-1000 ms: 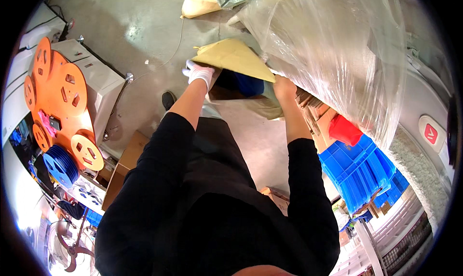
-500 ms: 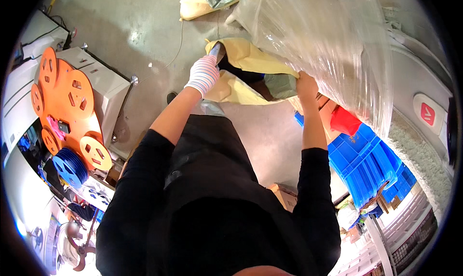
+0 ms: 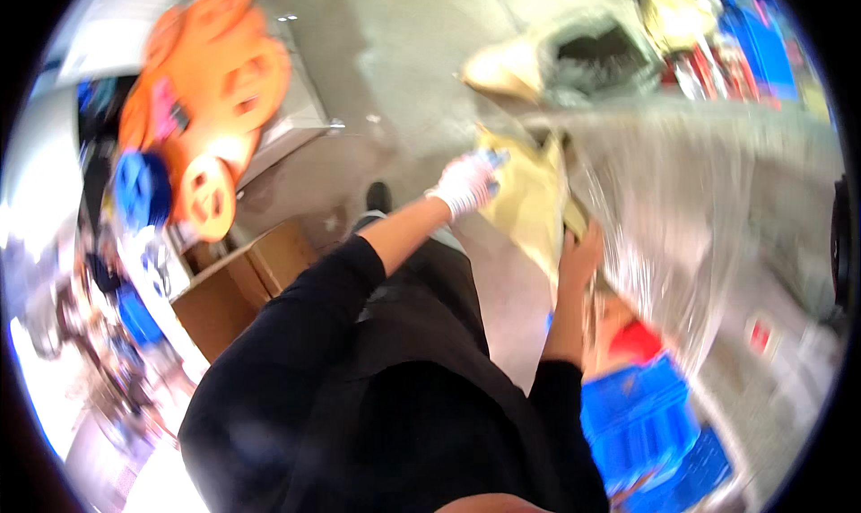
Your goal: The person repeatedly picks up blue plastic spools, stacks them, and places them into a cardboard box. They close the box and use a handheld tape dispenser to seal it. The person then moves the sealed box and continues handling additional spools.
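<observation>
A yellow woven sack hangs in front of me, its mouth folded narrow on the right side. Its rim is pinched in the bare fingers of my right hand, at the lower right of the sack. My left hand, in a white striped glove with bluish-grey fingertips, is at the sack's left side and overlaps it. Motion blur smears those fingertips, so I cannot tell whether they grip the cloth. What the sack holds is hidden.
Clear plastic film drapes right beside the sack. Blue crates stand at the lower right. Another sack, open-mouthed, lies on the floor ahead. To the left are an orange panel and an open cardboard box.
My view has swung to the right. The sack's mouth, wide between both hands before, is now narrowed and turned aside; my left hand has moved in front of its side.
</observation>
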Demonstrator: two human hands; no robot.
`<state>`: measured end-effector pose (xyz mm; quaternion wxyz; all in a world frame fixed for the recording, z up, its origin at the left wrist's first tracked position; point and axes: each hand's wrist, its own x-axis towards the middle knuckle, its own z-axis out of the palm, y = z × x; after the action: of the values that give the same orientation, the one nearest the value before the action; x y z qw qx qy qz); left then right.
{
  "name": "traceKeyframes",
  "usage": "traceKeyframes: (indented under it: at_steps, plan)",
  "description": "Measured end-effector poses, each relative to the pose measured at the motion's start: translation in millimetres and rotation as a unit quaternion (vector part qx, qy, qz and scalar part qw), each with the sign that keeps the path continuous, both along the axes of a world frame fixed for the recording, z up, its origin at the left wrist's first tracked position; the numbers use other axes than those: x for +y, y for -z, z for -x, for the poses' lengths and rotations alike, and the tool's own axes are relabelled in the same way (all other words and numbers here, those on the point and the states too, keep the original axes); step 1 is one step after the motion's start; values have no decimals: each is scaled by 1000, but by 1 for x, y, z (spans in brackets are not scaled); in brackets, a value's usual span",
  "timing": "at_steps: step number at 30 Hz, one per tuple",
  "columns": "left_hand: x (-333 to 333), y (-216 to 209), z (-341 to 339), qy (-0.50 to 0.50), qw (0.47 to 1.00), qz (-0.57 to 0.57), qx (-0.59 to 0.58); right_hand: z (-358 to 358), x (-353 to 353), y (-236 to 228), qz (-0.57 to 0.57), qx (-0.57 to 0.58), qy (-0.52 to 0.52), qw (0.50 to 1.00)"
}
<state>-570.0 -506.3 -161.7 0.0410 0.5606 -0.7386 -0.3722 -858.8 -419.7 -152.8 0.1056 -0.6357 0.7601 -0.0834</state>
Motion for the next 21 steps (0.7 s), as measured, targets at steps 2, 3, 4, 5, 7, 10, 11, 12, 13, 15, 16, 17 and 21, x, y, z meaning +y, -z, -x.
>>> traceKeyframes:
  at_steps: [2, 3, 4, 5, 7, 10, 11, 12, 13, 15, 16, 17, 21]
  plan:
    - [34, -5, -48, -58, 997, -46, -1, -42, 32, 14, -14, -46, -48, 998]
    - [54, -6, -72, -91, 995, -42, -1, -62, 50, 31, 19, -70, -111, 991]
    - [67, -7, -98, -109, 991, -80, -10, -73, 70, 67, 54, -76, -166, 982]
    - [90, -5, -131, -135, 983, -123, -13, -103, 77, 71, -55, -115, -175, 976]
    - [151, 5, -195, -209, 954, -206, -60, -158, 78, 70, -164, -91, -338, 922]
    - [258, -1, -274, -380, 907, -173, -61, -250, 52, 20, -213, -182, -448, 849]
    - [288, -7, -296, -422, 888, -176, -55, -274, 42, 12, -248, -180, -479, 823]
    - [318, -13, -314, -458, 869, -182, -46, -291, 29, 13, -263, -158, -494, 813]
    - [348, -13, -329, -487, 849, -203, -41, -306, 12, 20, -262, -153, -521, 798]
    - [416, 3, -342, -559, 815, -145, -45, -338, -14, 37, -273, -113, -497, 816]
    - [436, -2, -345, -593, 789, -156, -31, -354, -27, 44, -286, -107, -466, 830]
    - [460, 1, -349, -617, 771, -153, -17, -376, -38, 47, -299, -102, -436, 843]
    - [536, 19, -354, -739, 636, -222, 7, -489, -57, 52, -312, -119, -432, 838]
